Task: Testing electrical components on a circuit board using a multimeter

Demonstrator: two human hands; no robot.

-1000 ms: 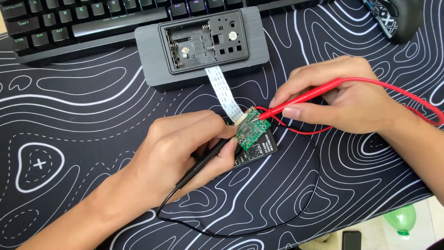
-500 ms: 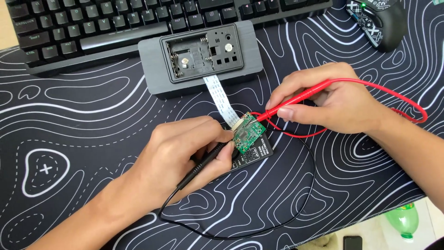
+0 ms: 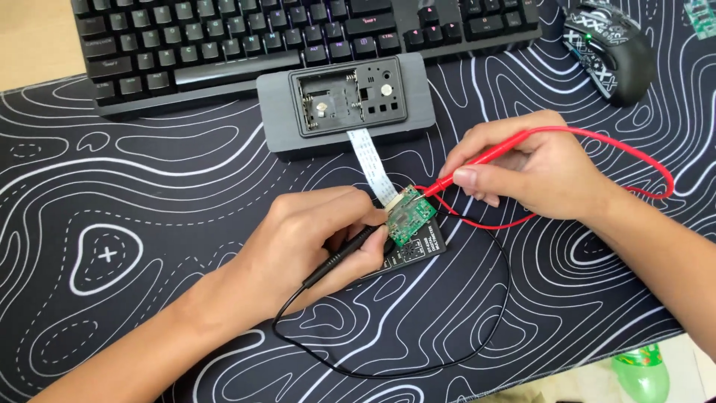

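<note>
- The left hand (image 3: 313, 235) was closed around a black probe (image 3: 344, 252); its tip met the small green circuit board (image 3: 412, 216) at centre.
- A white ribbon cable (image 3: 371, 164) ran from the board to the far grey opened case (image 3: 344, 101).
- The right hand (image 3: 533, 164) pinched a red probe (image 3: 485, 158); its tip touched the board's right edge.

I am seeing a small green circuit board (image 3: 410, 216) lying tilted on a black module (image 3: 418, 250), joined by a white ribbon cable (image 3: 373, 166) to the opened grey housing (image 3: 344, 104). A red probe (image 3: 477, 160) is touching its upper edge; a black probe (image 3: 344, 254) is meeting its lower left.
</note>
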